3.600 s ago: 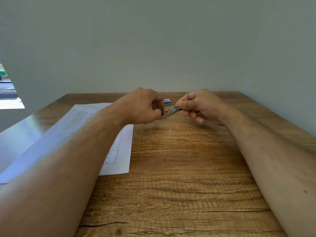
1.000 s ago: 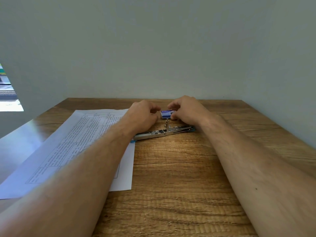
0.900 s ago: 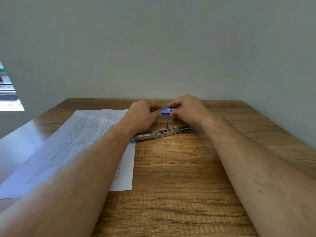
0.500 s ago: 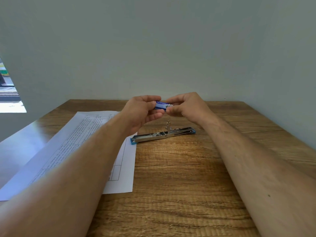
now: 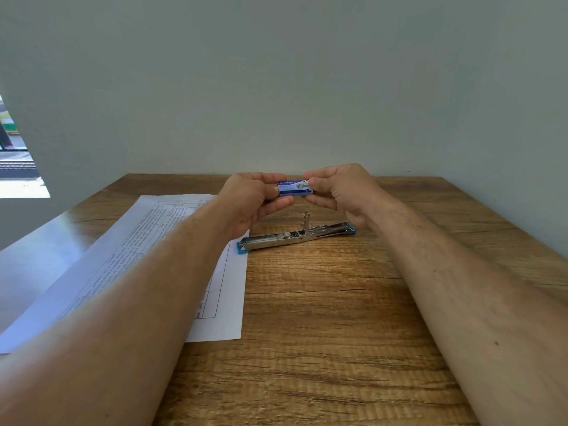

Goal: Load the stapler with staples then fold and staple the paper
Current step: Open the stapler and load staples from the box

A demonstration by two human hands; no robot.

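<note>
A small blue staple box (image 5: 294,187) is held in the air above the table, pinched at its left end by my left hand (image 5: 253,198) and at its right end by my right hand (image 5: 344,190). Below the box lies the metal stapler (image 5: 295,236) with blue ends, folded open flat on the wooden table, its left end resting on the paper's edge. The white printed paper (image 5: 159,238) lies flat on the left, partly hidden under my left forearm.
The wooden table (image 5: 322,318) runs to a grey wall at the back and right. At the far left there is a lower glossy surface (image 5: 37,259) and a bright opening.
The stapler, held in both hands earlier, now lies open on the table. Both hands picked up the staple box from the back of the table and raised it.
</note>
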